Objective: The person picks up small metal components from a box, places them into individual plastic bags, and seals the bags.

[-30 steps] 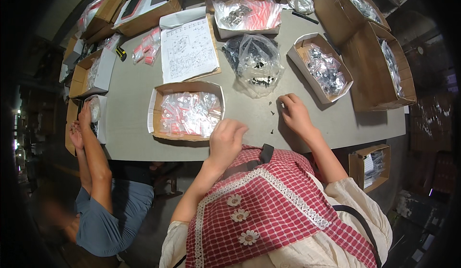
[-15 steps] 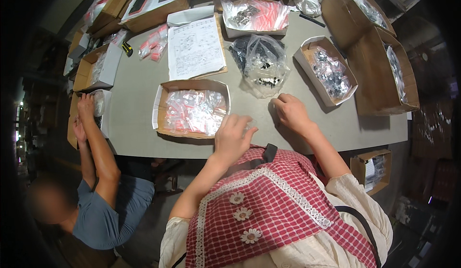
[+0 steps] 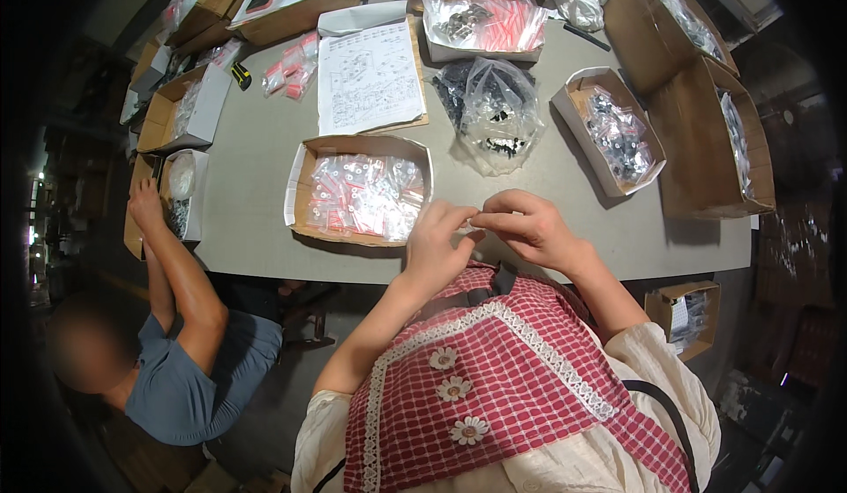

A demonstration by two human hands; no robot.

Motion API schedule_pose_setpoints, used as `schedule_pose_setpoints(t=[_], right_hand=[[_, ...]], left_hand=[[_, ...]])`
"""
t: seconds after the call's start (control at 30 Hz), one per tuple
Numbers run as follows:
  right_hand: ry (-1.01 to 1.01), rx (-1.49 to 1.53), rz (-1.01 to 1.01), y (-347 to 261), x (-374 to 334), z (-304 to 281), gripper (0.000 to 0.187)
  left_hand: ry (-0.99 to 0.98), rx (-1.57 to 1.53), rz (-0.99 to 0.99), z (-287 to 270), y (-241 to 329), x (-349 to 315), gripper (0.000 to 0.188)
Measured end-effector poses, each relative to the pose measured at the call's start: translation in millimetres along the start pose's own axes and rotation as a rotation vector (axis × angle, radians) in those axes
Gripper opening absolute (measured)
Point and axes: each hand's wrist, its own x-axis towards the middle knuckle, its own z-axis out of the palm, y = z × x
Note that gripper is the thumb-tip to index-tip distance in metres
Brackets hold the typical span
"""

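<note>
My left hand (image 3: 438, 241) and my right hand (image 3: 532, 231) meet fingertip to fingertip just above the table's front edge. Both are closed in a pinch, and whatever is between the fingers is too small to make out. Left of my hands, close by, an open cardboard box (image 3: 301, 221) is filled with small clear zip bags (image 3: 362, 195) that have red strips and hold little white and metal pieces. Beyond my fingers lies a clear plastic bag (image 3: 500, 109) with small black parts in it.
A narrow box (image 3: 650, 178) of bagged parts stands at right, beside tall cardboard boxes (image 3: 706, 158). Farther back are a printed drawing sheet (image 3: 371, 78), a box (image 3: 485, 52) of red-striped bags and a yellow cutter (image 3: 241, 75). At left a co-worker's hand (image 3: 146, 203) reaches into a box.
My right hand has come left and toward me from beside the plastic bag to meet my left hand. The whole view has shifted slightly.
</note>
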Motion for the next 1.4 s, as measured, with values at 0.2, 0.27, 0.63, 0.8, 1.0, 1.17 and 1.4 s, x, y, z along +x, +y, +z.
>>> schedule_pose_setpoints(t=[0.2, 0.27, 0.63, 0.8, 1.0, 1.17, 1.4], right_hand=[[0.123, 0.054, 0.294, 11, -12, -5, 0.034], [0.14, -0.164, 0.44, 29, -18, -4, 0.035], [-0.152, -0.229, 0.364, 42, -47, 3, 0.021], [-0.232, -0.327, 0.38, 43, -65, 19, 0.018], [0.005, -0.023, 0.234, 13, -35, 8, 0.015], [0.046, 0.011, 0.083, -9, -8, 2, 0.023], [-0.014, -0.053, -0.023, -10, -3, -7, 0.022]], left_hand=[[0.014, -0.064, -0.026, -2, 1, 0, 0.025], [0.019, -0.067, -0.035, -1, 1, -1, 0.024], [0.012, -0.071, -0.062, -1, -3, -2, 0.022], [0.001, -0.063, -0.045, 1, 0, 0, 0.022], [0.006, -0.03, -0.019, -2, 2, -1, 0.022], [-0.005, -0.002, 0.007, -3, 0, 0, 0.026], [-0.026, -0.089, -0.01, -5, 1, -2, 0.025]])
